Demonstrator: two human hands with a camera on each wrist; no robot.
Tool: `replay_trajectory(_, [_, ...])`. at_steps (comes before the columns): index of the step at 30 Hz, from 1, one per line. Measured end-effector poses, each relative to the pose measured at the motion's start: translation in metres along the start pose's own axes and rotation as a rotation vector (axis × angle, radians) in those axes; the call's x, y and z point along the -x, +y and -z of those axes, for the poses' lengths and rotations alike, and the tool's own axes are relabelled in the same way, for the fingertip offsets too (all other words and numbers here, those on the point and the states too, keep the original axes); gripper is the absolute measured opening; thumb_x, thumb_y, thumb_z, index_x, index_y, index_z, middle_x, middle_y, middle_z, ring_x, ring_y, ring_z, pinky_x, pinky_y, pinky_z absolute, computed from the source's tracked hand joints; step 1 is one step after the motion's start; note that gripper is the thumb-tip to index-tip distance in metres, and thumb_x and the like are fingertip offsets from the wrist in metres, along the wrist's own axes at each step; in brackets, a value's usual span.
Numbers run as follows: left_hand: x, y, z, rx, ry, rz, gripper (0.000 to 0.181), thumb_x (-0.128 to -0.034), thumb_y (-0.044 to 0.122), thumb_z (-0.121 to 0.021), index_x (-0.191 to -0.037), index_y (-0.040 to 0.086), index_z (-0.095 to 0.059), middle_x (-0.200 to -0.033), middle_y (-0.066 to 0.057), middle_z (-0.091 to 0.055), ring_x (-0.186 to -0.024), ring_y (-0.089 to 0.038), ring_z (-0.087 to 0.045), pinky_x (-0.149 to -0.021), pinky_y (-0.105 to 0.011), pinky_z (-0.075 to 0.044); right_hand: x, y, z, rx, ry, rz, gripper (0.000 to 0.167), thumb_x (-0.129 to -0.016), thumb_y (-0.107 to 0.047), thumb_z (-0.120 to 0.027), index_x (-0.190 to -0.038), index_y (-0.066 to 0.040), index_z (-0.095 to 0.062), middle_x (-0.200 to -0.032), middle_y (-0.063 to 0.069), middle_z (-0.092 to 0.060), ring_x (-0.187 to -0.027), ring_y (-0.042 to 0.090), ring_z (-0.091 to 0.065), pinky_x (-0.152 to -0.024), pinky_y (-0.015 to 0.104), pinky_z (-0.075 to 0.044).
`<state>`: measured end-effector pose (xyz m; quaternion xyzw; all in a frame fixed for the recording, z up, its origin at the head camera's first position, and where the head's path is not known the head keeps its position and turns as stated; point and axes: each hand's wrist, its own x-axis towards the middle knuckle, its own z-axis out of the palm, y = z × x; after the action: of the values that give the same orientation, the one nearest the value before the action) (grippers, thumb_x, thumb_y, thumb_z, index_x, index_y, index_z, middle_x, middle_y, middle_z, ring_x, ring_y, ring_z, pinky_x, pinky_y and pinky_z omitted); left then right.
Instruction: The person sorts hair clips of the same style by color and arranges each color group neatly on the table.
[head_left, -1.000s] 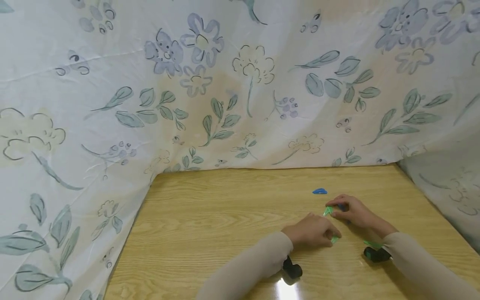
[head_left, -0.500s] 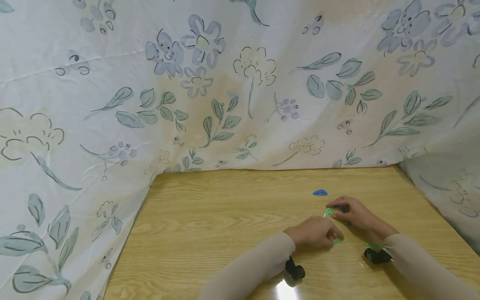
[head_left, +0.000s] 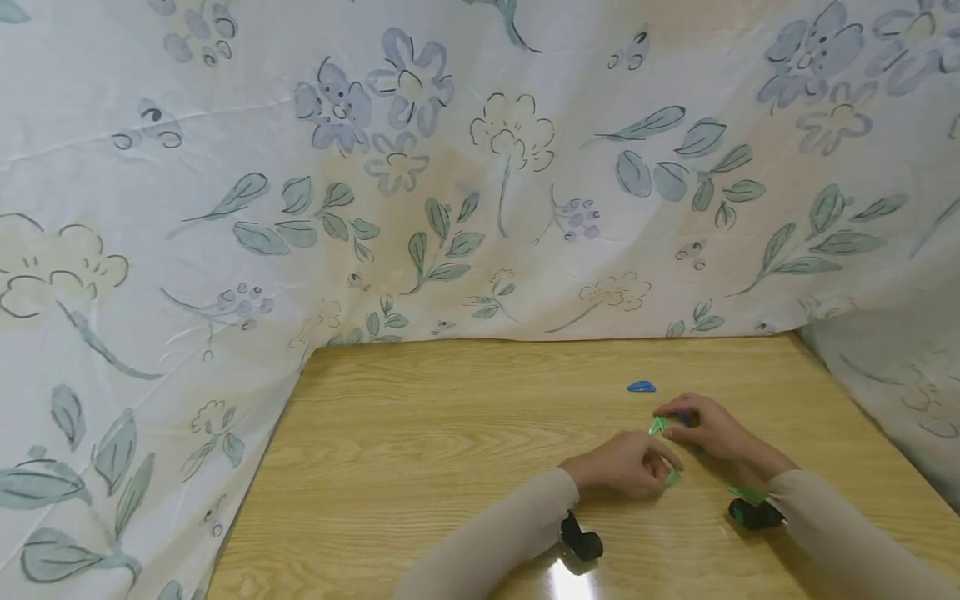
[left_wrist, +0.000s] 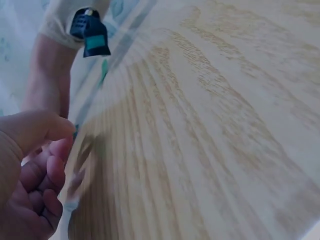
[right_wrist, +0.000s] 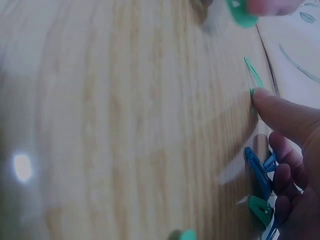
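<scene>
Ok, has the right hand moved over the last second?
No, not noticeably. In the head view, the right hand keeps the same place against the back edge of the table; both shift slightly downward together, which looks like camera movement.

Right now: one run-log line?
left hand: pinches one green clip | right hand: holds another green clip | blue clip: on table, beyond hands

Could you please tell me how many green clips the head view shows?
3: a green clip in the right hand, a second clip in the left hand, and a third clip by the right sleeve. Others may be hidden beneath the hands.
</scene>
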<state>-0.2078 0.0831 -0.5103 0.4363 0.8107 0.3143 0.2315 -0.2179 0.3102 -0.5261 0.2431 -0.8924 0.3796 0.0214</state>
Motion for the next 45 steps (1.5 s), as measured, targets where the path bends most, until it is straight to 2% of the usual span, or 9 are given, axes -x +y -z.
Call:
replay_trajectory(4, [0.005, -0.003, 0.005, 0.065, 0.026, 0.006, 0.033, -0.0923, 0.005, -0.066, -0.124, 0.015, -0.072, -0.089, 0.009, -0.074, -0.072, 0.012, -0.058, -0.070, -0.006, -0.049, 0.002, 0.000, -0.001, -0.004, 0.008, 0.003, 0.027, -0.087, -0.009, -0.078, -0.113, -0.004, -0.074, -0.104, 0.007, -0.070, -0.098, 0.000, -0.058, -0.087, 0.015, -0.044])
replay_trajectory(9, [0.010, -0.007, 0.005, 0.060, 0.054, 0.011, 0.033, -0.0917, 0.002, -0.066, -0.122, 0.013, -0.072, -0.091, 0.007, -0.075, -0.070, 0.011, -0.056, -0.067, -0.007, -0.048, 0.003, 0.001, 0.000, 0.028, 0.008, -0.020, 0.028, -0.086, -0.012, -0.079, -0.113, -0.006, -0.074, -0.105, 0.004, -0.071, -0.100, -0.004, -0.057, -0.090, 0.010, -0.040])
replay_trajectory(12, [0.013, -0.008, 0.004, -0.015, 0.049, 0.036, 0.030, -0.0940, 0.006, -0.064, -0.120, 0.017, -0.072, -0.089, 0.013, -0.072, -0.071, 0.011, -0.056, -0.066, -0.007, -0.047, 0.002, 0.001, -0.001, 0.034, 0.003, -0.026, 0.029, -0.086, -0.013, -0.079, -0.113, -0.007, -0.074, -0.106, 0.004, -0.071, -0.100, -0.004, -0.057, -0.090, 0.009, -0.040])
replay_trajectory(15, [0.016, -0.008, 0.003, -0.142, 0.028, 0.040, 0.027, -0.0972, 0.012, -0.062, -0.120, 0.022, -0.073, -0.092, 0.018, -0.068, -0.077, 0.012, -0.056, -0.071, -0.005, -0.044, 0.001, -0.001, -0.001, 0.032, -0.003, -0.034, 0.029, -0.086, -0.013, -0.079, -0.114, -0.007, -0.074, -0.106, 0.004, -0.071, -0.100, -0.003, -0.058, -0.090, 0.009, -0.040])
replay_trajectory(20, [0.015, -0.003, 0.004, -0.349, -0.009, -0.018, 0.028, -0.1000, 0.015, -0.058, -0.123, 0.025, -0.071, -0.095, 0.019, -0.062, -0.079, 0.009, -0.050, -0.072, -0.004, -0.037, -0.001, -0.002, 0.002, 0.027, -0.014, -0.060, 0.029, -0.087, -0.016, -0.079, -0.115, -0.009, -0.074, -0.108, 0.004, -0.071, -0.102, -0.003, -0.057, -0.090, 0.009, -0.039])
replay_trajectory(23, [0.015, -0.001, 0.006, -0.387, -0.031, -0.033, 0.030, -0.1008, 0.016, -0.057, -0.126, 0.026, -0.070, -0.094, 0.019, -0.060, -0.076, 0.006, -0.048, -0.069, -0.006, -0.036, -0.002, 0.000, 0.003, 0.021, -0.016, -0.057, 0.029, -0.088, -0.016, -0.079, -0.115, -0.009, -0.074, -0.109, 0.004, -0.071, -0.102, -0.002, -0.057, -0.091, 0.010, -0.039])
replay_trajectory(26, [0.015, -0.002, 0.008, -0.325, -0.045, -0.028, 0.031, -0.1025, 0.017, -0.057, -0.130, 0.026, -0.068, -0.092, 0.017, -0.061, -0.074, 0.006, -0.049, -0.069, -0.006, -0.038, -0.003, 0.002, 0.003, 0.032, -0.020, -0.044, 0.028, -0.088, -0.016, -0.078, -0.115, -0.010, -0.074, -0.109, 0.004, -0.071, -0.103, -0.003, -0.057, -0.091, 0.010, -0.039])
replay_trajectory(32, [0.012, -0.009, 0.014, -0.046, -0.036, 0.013, 0.032, -0.1048, 0.015, -0.054, -0.135, 0.019, -0.065, -0.095, 0.012, -0.065, -0.079, 0.005, -0.052, -0.073, -0.009, -0.044, -0.003, 0.007, 0.003, 0.021, -0.022, -0.021, 0.027, -0.089, -0.014, -0.077, -0.115, -0.008, -0.074, -0.109, 0.005, -0.071, -0.104, -0.006, -0.056, -0.091, 0.010, -0.041])
replay_trajectory(45, [0.014, -0.014, 0.018, 0.321, 0.058, -0.002, 0.015, -0.1016, 0.013, -0.061, -0.110, 0.006, -0.071, -0.102, 0.002, -0.070, -0.087, 0.005, -0.059, -0.082, -0.014, -0.050, -0.002, 0.003, 0.002, 0.020, -0.020, -0.042, 0.027, -0.090, -0.014, -0.076, -0.116, -0.007, -0.074, -0.110, 0.006, -0.071, -0.104, -0.006, -0.056, -0.091, 0.010, -0.041])
